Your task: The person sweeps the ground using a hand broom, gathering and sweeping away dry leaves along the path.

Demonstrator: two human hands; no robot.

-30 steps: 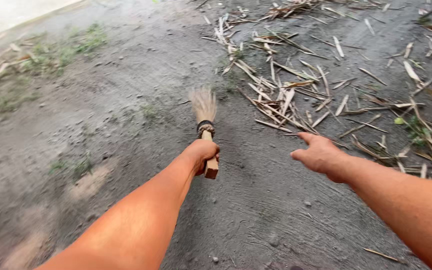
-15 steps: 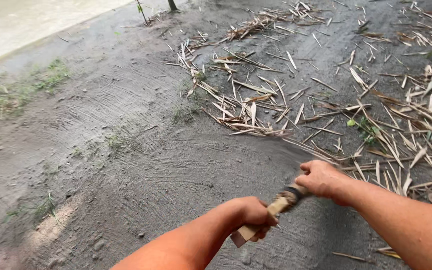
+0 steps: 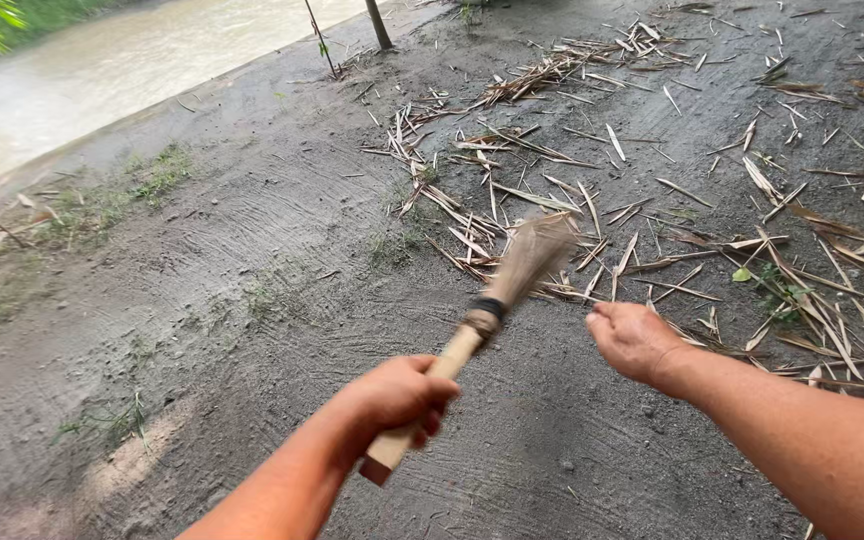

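Gripping broom (image 3: 497, 300) in left hand (image 3: 397, 395); right hand (image 3: 634, 340) beside.

Soft, even daylight, no hard shadows; motion blur on the broom head (image 3: 537, 252)

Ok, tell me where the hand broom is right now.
In the head view the hand broom is at centre, its wooden handle gripped by the left hand, bristles pointing up toward the dry leaf litter; the right hand is beside it, apart.

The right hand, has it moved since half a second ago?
Yes. The right hand was closed on the brush beside the left hand; now it is off it, out to the right, towards the dry leaves.
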